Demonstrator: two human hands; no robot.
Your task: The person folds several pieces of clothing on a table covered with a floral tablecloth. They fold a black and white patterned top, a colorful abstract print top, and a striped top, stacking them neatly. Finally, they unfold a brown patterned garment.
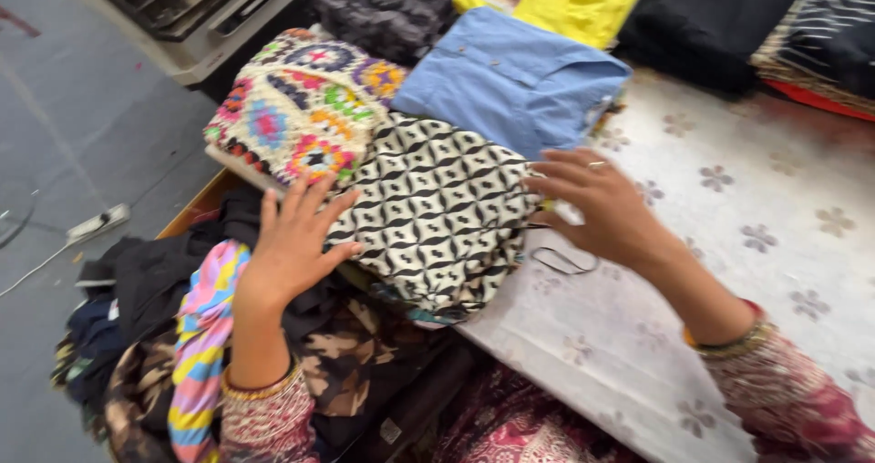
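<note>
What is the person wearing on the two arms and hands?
Both arms have long sleeves of dark red and pink patterned cloth. The left hand has thin gold-coloured bangles at the wrist. The right hand has a ring on one finger and bangles at the wrist, gold-coloured with some red and orange. No gloves.

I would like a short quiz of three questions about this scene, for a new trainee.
1. True or false: both hands touch the black-and-white patterned garment.
2. Which folded garment lies just beyond it, near the right hand? A) blue shirt B) red towel C) green jacket
3. Fill in: the left hand lies flat with its fingers ____.

Key
1. True: each hand rests on one side of it.
2. A, the blue shirt.
3. Spread.
</note>
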